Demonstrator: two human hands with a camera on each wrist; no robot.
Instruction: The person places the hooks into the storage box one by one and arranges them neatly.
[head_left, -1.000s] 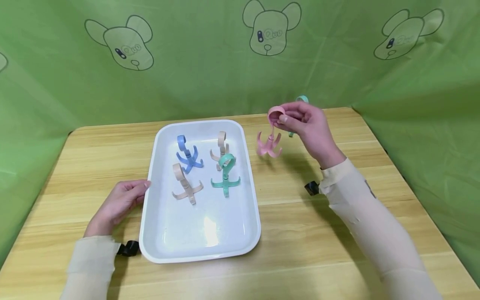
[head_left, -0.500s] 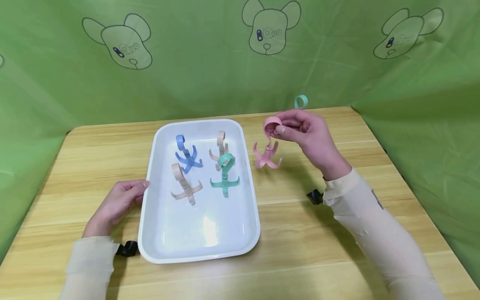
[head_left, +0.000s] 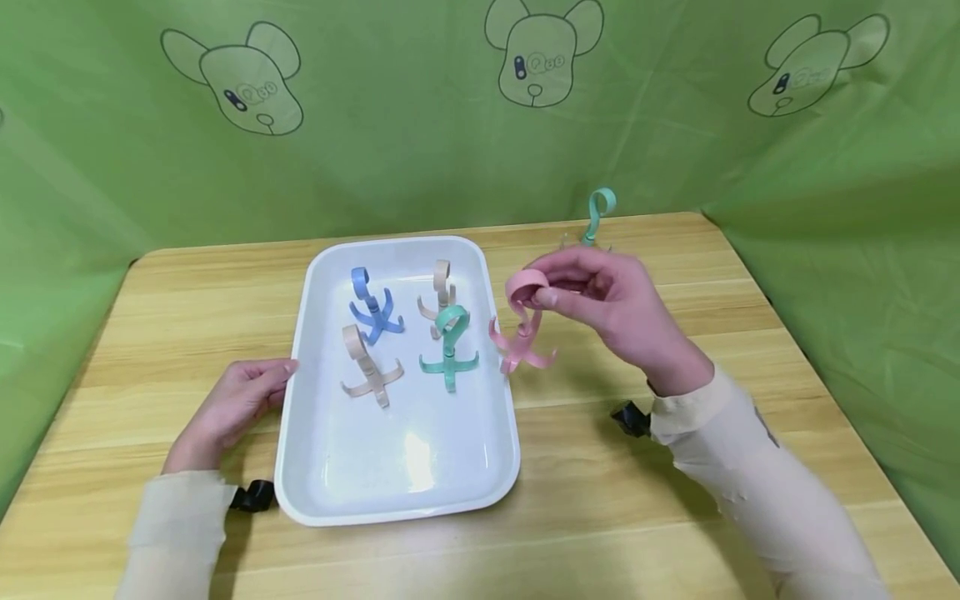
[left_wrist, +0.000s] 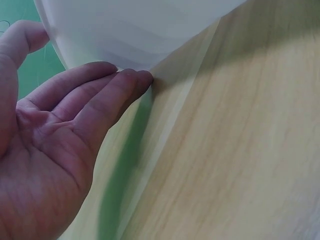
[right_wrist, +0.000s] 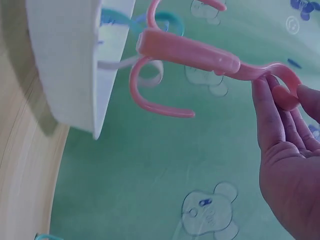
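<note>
My right hand pinches the loop of a pink multi-armed hook and holds it in the air just over the right rim of the white tray. The right wrist view shows the same pink hook hanging from my fingers beside the tray's wall. In the tray stand a blue hook, two beige hooks and a teal hook. My left hand lies with straight fingers against the tray's left side.
Another teal hook stands on the wooden table behind my right hand, near the far edge. Green cloth with bear drawings walls the table at the back and on both sides.
My right hand has carried the pink hook leftward and toward me, from above the bare table to the tray's right rim. The left hand has stayed at the tray.
</note>
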